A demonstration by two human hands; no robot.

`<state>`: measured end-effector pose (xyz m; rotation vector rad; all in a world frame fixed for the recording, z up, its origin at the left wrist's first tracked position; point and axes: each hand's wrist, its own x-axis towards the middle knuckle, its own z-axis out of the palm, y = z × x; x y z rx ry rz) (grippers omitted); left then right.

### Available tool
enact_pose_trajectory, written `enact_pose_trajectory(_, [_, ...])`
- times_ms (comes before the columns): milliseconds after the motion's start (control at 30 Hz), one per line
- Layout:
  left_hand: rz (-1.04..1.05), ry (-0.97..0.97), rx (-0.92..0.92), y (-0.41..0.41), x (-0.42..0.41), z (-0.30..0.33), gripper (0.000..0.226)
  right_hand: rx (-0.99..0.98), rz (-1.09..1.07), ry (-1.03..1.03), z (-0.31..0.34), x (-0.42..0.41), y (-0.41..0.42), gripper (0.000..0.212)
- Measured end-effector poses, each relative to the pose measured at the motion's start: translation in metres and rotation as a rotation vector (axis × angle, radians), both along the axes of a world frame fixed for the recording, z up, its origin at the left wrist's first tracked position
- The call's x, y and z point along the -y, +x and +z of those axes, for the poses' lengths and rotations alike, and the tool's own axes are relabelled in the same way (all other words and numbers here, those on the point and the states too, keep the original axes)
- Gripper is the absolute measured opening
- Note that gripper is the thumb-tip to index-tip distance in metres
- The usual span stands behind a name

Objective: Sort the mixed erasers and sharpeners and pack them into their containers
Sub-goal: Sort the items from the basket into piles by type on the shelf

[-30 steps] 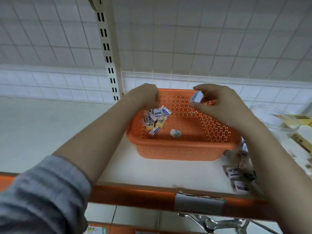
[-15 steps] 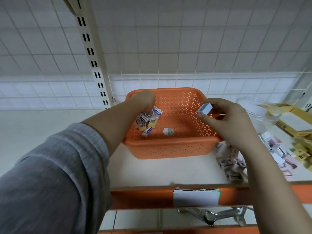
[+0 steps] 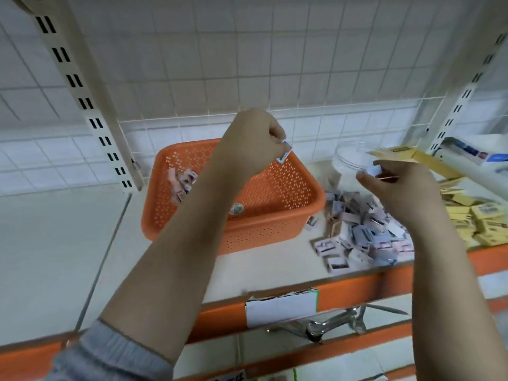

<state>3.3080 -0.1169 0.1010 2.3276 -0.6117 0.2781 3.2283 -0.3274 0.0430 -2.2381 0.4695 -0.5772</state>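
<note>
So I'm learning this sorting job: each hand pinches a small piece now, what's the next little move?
Probably lower the right hand and drop its small piece into the clear jar right beside it; the left hand holds its own piece over the orange basket.

The basket (image 3: 275,215) in front of me is orange plastic, perforated all over, with a smooth, slightly glossy rim. The jar (image 3: 349,158) behind my right hand (image 3: 398,193) is clear, glossy plastic or glass; I cannot tell which. The small boxed pieces in the loose pile (image 3: 362,232) have matt printed paper wrappers, as does the piece pinched in my left hand (image 3: 253,144). The yellow boxes (image 3: 478,218) look like matt card. The shelf surface (image 3: 55,243) is smooth, painted cream metal with a glossy orange front edge (image 3: 357,292) carrying a white paper label (image 3: 280,306). My sleeve (image 3: 110,356) is grey knitted cloth.
</note>
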Motion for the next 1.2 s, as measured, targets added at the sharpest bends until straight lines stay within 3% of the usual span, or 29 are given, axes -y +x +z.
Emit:
enact_pose_trajectory(67, [-0.029,-0.063,0.0,-0.01,0.013,-0.005,0.014,-0.066,-0.078,-0.009,-0.008,0.017,-0.007,0.022])
enact_pose_trajectory(200, [-0.074,-0.095,-0.045,-0.023,0.039,-0.014,0.015,-0.186,-0.118,0.007,-0.022,0.038,-0.017,0.051])
enact_pose_trajectory(400, [-0.134,0.011,-0.077,-0.024,0.072,-0.017,0.017,-0.208,-0.058,-0.028,-0.027,0.052,-0.02,0.05])
enact_pose_trajectory(800, [-0.218,0.688,-0.102,0.03,0.134,-0.039,0.01,-0.016,-0.079,0.086,-0.042,0.058,-0.066,0.029])
enact_pose_trajectory(900, [-0.23,0.77,-0.115,0.036,0.138,-0.048,0.009,-0.024,-0.075,0.102,-0.044,0.057,-0.072,0.026])
enact_pose_trajectory(1067, [-0.272,0.671,-0.233,0.04,0.134,-0.047,0.008,-0.046,-0.053,0.087,-0.044,0.054,-0.074,0.021])
enact_pose_trajectory(1200, [-0.265,0.496,-0.218,0.029,0.115,-0.024,0.016,-0.052,-0.009,0.028,-0.036,0.049,-0.067,0.027])
